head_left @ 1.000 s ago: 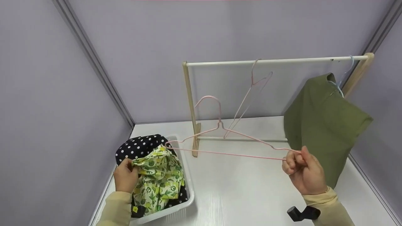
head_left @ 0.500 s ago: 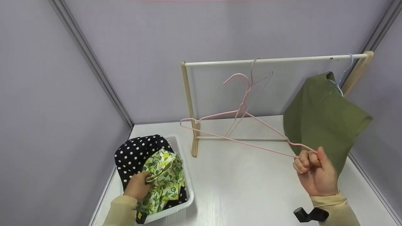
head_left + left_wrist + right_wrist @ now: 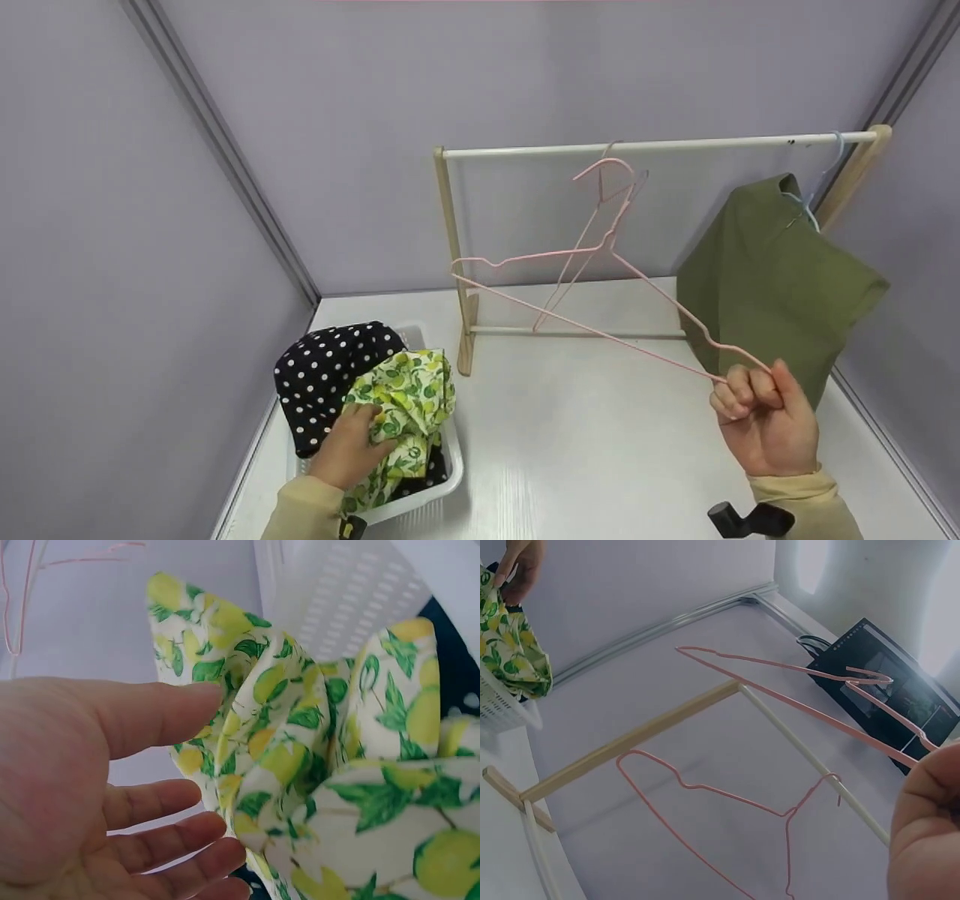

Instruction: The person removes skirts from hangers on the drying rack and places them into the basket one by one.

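Observation:
My right hand (image 3: pixel 771 420) grips one end of a pink wire clothes hanger (image 3: pixel 555 308) between thumb and curled fingers. The hanger is held up tilted, its hook above, and overlaps the rack in the head view. My left hand (image 3: pixel 351 446) lies against a lemon-print garment (image 3: pixel 409 390) in the basket at the left. Seen from the left wrist, its thumb (image 3: pixel 161 716) and fingers are spread apart and nearly straight, with the tips right at the bunched cloth (image 3: pixel 270 727). Part of the garment drapes towards the basket's right rim.
A white plastic basket (image 3: pixel 456 469) also holds a black polka-dot garment (image 3: pixel 322 379). Behind stands a rack with a white rail (image 3: pixel 525 151) and wooden posts. Another pink hanger (image 3: pixel 574 262) hangs there bare, and an olive-green garment (image 3: pixel 772 285) hangs at its right end on a light-blue hanger.
My right hand has moved slightly right, and its hanger has swung up and right. My left hand has shifted right and down, let go of the lemon-print garment's edge, and the cloth has moved right.

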A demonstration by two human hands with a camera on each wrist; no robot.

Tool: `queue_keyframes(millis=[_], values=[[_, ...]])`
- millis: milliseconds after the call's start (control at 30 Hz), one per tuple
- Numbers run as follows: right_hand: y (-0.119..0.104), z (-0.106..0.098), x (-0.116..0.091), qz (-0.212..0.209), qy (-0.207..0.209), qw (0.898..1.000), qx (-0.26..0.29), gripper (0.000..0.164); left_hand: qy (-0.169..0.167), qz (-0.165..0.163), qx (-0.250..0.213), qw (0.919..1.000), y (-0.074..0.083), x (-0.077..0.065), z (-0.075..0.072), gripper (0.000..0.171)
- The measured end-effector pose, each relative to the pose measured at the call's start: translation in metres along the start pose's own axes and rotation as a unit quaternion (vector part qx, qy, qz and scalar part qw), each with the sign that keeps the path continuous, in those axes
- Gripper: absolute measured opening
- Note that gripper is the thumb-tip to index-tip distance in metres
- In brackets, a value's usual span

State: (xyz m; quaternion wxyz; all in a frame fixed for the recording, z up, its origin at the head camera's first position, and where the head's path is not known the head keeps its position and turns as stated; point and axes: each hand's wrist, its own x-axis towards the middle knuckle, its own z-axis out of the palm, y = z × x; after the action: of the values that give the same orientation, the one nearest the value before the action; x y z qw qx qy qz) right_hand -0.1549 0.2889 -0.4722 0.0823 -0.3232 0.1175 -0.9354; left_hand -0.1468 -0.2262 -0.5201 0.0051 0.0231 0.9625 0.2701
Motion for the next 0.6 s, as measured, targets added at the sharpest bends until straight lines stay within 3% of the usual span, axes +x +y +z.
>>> queue_keyframes(millis=[200,333,467,600], values=[[-0.002,0.0,-0.004,0.003,-0.004,1.0,0.016,0.042,0.03,0.016,-0.011,0.9994,0.01,-0.001,0.005,0.046],[-0.006,0.002,-0.003,-0.008,-0.006,1.0,0.026,0.04,0.059,0.053,-0.026,0.9965,0.019,-0.002,0.01,0.036],[-0.014,0.009,-0.004,-0.031,0.002,0.999,0.038,0.042,0.088,0.102,-0.06,0.9891,0.029,-0.002,0.016,0.029],[-0.021,0.016,-0.005,-0.062,-0.013,0.997,0.036,0.043,0.122,0.156,-0.093,0.9758,0.041,0.001,0.023,0.031]])
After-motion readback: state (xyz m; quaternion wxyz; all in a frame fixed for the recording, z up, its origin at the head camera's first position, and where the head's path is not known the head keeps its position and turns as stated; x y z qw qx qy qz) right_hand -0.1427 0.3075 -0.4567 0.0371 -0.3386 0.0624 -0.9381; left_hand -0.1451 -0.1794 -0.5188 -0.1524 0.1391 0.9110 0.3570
